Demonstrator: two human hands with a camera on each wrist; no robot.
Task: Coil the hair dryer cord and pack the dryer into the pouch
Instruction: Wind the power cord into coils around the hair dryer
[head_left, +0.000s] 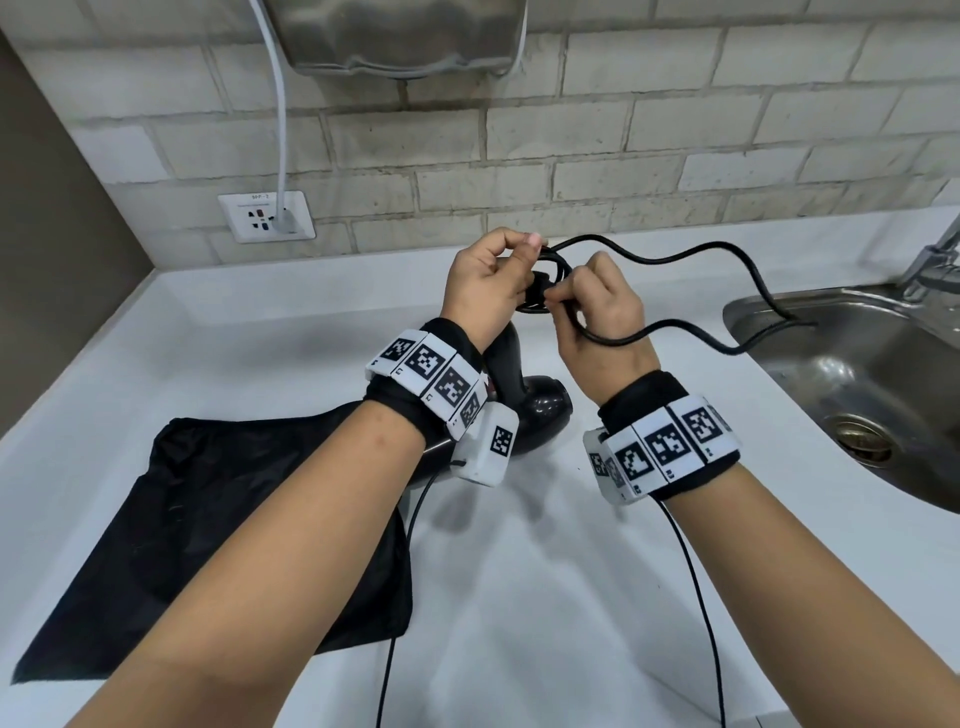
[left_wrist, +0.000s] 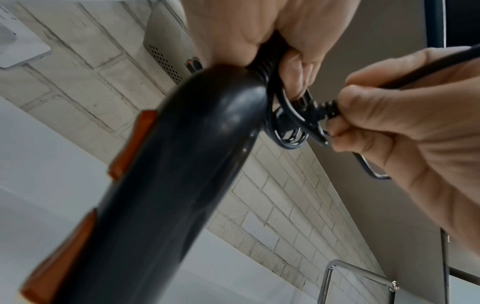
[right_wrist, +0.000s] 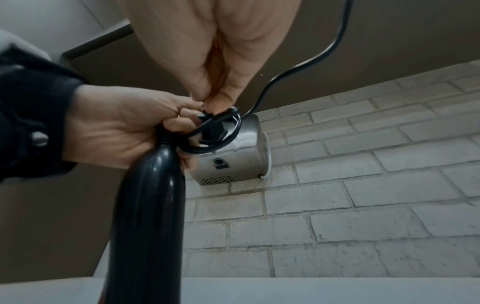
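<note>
1. Above the white bench (head_left: 260, 332), the left hand (head_left: 485, 286) grips the hair dryer (head_left: 535, 410) handle end and a few cord (head_left: 670, 249) loops.
2. The right hand (head_left: 597, 312) pinches the cord — coiling is under way, I judge.
3. Next: gather the slack trailing right into the sink (head_left: 852, 364); the pouch (head_left: 218, 530) lies near-left.

Glossy black hair dryer (head_left: 540, 415) handle-up, black cord (head_left: 670, 254) partly coiled at handle, black pouch (head_left: 218, 545) flat on counter

Head view bright, evenly lit, edges bowed; wrist views dimmer, the hair dryer (left_wrist: 166, 185) blurred up close.
</note>
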